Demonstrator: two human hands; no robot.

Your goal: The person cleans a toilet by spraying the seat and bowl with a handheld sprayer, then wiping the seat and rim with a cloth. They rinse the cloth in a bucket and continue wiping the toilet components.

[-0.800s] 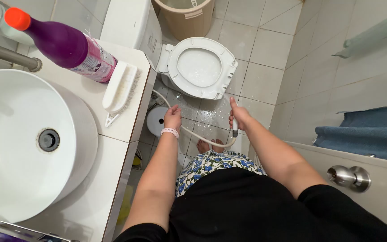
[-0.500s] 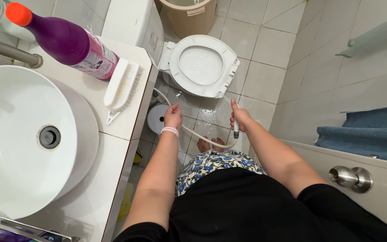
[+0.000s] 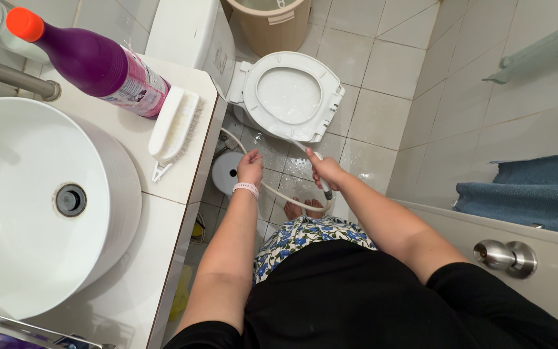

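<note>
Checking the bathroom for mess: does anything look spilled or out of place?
Water is splashed over the floor tiles in front of the toilet. The purple bottle looks tipped over beside the sink, next to a scrub brush.

Pale tiled floor (image 3: 382,58), wet near white toilet (image 3: 290,97), white counter (image 3: 163,220), round basin (image 3: 27,207), door knob (image 3: 504,256)

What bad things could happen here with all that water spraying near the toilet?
The floor tiles by the toilet look wet and the person's feet are bare, so slipping seems possible. The right hand aims the spray handle low, so water might splash onto the flowered clothing. The hose, held by the left hand, loops near the feet and might catch them.
</note>
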